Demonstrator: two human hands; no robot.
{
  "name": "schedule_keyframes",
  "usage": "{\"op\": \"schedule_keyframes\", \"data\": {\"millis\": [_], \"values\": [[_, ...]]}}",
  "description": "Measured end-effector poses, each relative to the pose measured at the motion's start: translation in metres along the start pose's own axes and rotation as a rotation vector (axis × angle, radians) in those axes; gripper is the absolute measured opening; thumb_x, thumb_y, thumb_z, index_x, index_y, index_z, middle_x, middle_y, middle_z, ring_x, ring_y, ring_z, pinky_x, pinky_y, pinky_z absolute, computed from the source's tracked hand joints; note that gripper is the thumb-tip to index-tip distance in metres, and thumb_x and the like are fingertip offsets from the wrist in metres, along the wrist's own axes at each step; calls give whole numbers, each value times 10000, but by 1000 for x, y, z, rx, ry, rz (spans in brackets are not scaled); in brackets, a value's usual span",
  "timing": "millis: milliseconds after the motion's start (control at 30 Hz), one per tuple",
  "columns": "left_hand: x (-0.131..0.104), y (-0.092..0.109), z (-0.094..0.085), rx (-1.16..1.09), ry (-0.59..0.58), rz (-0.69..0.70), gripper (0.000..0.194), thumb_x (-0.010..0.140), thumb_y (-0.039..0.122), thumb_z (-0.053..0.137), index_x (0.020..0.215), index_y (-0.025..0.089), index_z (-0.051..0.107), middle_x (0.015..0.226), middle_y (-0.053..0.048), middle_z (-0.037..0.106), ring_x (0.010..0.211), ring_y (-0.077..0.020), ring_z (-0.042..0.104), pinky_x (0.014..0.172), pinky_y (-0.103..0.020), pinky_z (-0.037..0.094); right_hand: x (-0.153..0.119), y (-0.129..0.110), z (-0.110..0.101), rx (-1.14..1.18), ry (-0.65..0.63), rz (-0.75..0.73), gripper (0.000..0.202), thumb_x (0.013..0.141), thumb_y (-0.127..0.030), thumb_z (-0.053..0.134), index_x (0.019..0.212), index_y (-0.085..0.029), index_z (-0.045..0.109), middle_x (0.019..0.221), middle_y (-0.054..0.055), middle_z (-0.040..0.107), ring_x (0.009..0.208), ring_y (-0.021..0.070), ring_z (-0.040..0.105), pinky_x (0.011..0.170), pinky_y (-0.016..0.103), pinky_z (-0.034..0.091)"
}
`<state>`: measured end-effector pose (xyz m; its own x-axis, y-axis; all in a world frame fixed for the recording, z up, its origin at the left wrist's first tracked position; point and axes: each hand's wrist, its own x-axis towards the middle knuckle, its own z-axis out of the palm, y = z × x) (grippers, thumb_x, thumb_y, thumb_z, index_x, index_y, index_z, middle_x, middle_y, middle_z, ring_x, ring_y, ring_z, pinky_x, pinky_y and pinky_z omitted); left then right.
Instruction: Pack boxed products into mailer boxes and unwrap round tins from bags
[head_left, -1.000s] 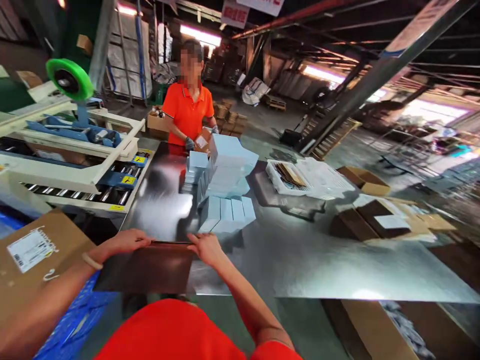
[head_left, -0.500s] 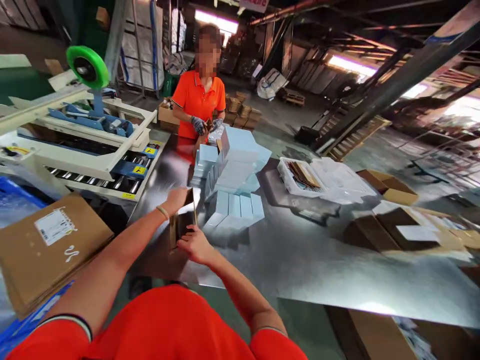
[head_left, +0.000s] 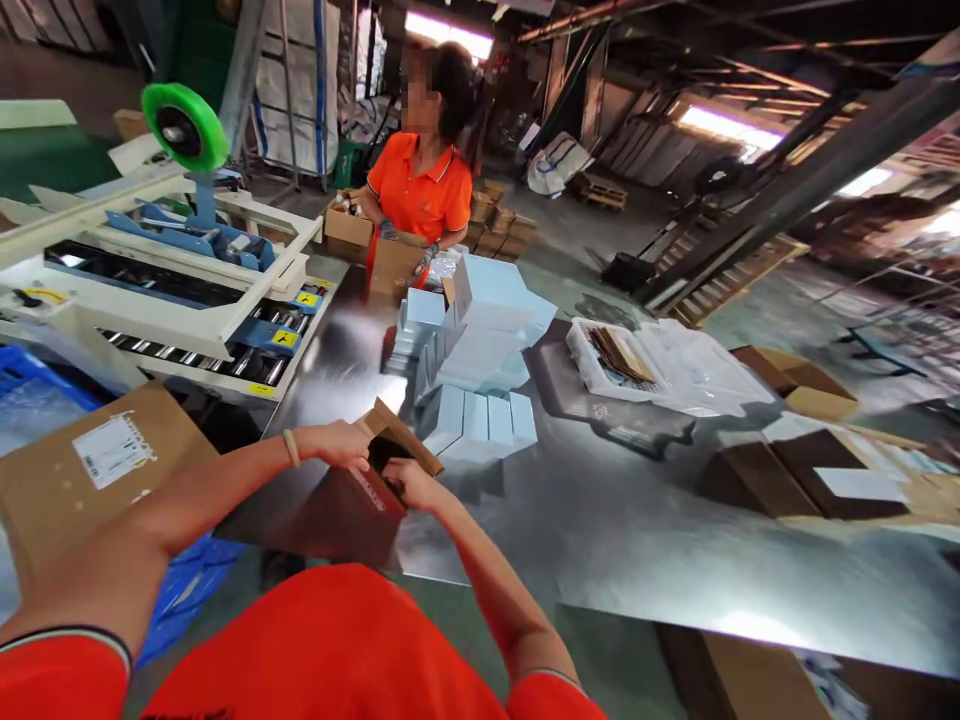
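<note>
Place: we are in a warehouse packing area
Roller conveyor [head_left: 187,357]: to our left
Metal table [head_left: 615,530]: near us, bearing pale blue boxes [head_left: 475,424]
Stacked cartons [head_left: 504,228], wooden pallet [head_left: 604,193]: far from us

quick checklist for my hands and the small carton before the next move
1. Left hand on small carton: ok, at its rim.
2. Right hand gripping: cannot tell; it is at the open top.
3. Top flap closed: not ok, it sticks out.
4. Small carton empty: cannot tell, the inside is dark.
5. Pale blue boxes close by: ok, grouped on the metal table just beyond.
6. Co-worker's gloved hands clear: ok, at another carton.
</note>
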<state>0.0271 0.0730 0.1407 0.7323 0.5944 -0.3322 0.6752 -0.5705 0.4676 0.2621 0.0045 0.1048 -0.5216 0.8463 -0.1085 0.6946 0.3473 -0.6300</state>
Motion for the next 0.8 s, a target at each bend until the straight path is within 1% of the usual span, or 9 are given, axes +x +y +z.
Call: {"op": "schedule_keyframes", "data": {"millis": [100, 167, 200, 300, 400, 500, 633, 700, 800], "values": [[13, 4, -4, 15, 12, -7, 206, 942, 338, 701, 808, 215, 798, 964, -107, 805, 982, -285, 714, 963, -388, 545, 5, 3, -35, 29, 190, -32, 369, 1092, -233, 466, 1244, -225, 802, 1277, 105, 809, 1193, 241, 749, 1047, 391, 584], [23, 12, -2, 32, 70, -38, 142, 926, 321, 719, 910, 209, 805, 1016, -114, 803, 1089, -322, 706, 1049, -434, 529, 13, 1, -51, -130, 354, 100, 440, 1122, -336, 521, 1508, -195, 677, 1531, 193, 695, 1456, 326, 630, 1206, 499, 514], [26, 17, 1, 39, 118, -62, 151, 919, 307, 729, 1000, 204, 805, 1086, -125, 799, 1165, -343, 691, 1097, -462, 511, 17, 0, -54, -233, 356, 191, 548, 1096, -408, 616, 1588, -168, 611, 1613, 239, 625, 1534, 377, 563, 1247, 542, 479], [24, 26, 18, 48, 317, -224, 434, 926, 328, 769, 1324, 163, 710, 1414, -213, 687, 1393, -427, 584, 1202, -564, 441, 21, -7, -34, -414, 113, 360, 1047, 883, -595, 900, 1707, -106, 478, 1743, 340, 448, 1603, 513, 463, 1257, 610, 452], [19, 28, 38, -36, 556, -493, 762, 849, 410, 901, 1485, 133, 584, 1582, -290, 537, 1499, -505, 485, 1250, -652, 386, 12, -17, 8, -514, -17, 374, 1424, 638, -598, 1068, 1778, -112, 368, 1831, 362, 256, 1661, 632, 285, 1284, 754, 336], [18, 22, 52, -209, 729, -538, 942, 767, 362, 972, 1555, 146, 503, 1612, -282, 519, 1544, -487, 466, 1297, -667, 354, 6, -20, 20, -547, 20, 354, 1309, 730, -430, 1036, 1803, -174, 332, 1858, 337, 193, 1677, 623, 247, 1285, 816, 252], [-7, -2, 73, -565, 963, -696, 1026, 790, 360, 924, 1640, 132, 397, 1626, -280, 509, 1543, -429, 502, 1257, -595, 461, 11, -6, -3, -289, 150, 427, 1148, 761, -311, 995, 1761, -236, 436, 1818, 297, 349, 1609, 529, 436, 1265, 731, 382], [-35, -21, 86, -762, 879, -864, 1044, 765, 399, 929, 1630, 122, 415, 1551, -272, 589, 1466, -450, 580, 1139, -593, 557, 13, -1, 3, 30, 269, 460, 1090, 760, -333, 986, 1722, -231, 484, 1709, 252, 534, 1518, 451, 575, 1192, 626, 527], [-76, -48, 92, -817, 561, -849, 755, 883, 468, 805, 1543, 199, 556, 1330, -189, 758, 1188, -428, 750, 896, -552, 643, 18, -4, 46, 532, 386, 373, 673, 894, -395, 869, 1507, -205, 666, 1279, 108, 817, 1125, 291, 794, 914, 418, 675]]}}
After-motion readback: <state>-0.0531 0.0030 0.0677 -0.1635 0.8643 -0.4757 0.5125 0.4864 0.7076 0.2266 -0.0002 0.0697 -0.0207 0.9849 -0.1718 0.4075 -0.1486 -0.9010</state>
